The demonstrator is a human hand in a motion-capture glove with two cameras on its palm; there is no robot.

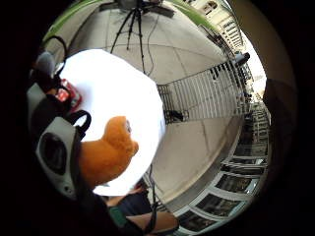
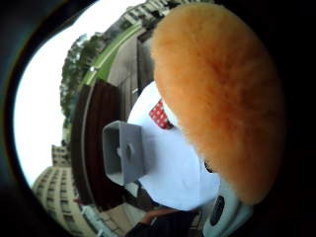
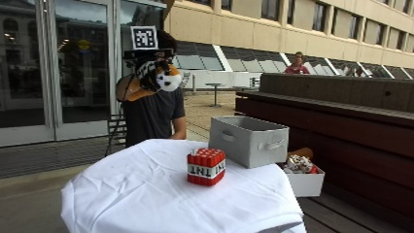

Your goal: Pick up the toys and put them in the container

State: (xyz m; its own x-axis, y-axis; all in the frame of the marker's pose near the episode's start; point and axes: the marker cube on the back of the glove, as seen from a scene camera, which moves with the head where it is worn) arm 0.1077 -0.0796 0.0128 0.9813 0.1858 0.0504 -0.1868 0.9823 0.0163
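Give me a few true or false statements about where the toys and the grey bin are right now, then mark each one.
1. The gloved right hand holds the orange and white plush toy up in the air. True.
2. The red TNT block toy lies inside the grey fabric container. False: it stands on the white tablecloth, beside the container.
3. The grey container stands on the table. True.
4. The plush toy rests on the tablecloth. False: it is held well above it.
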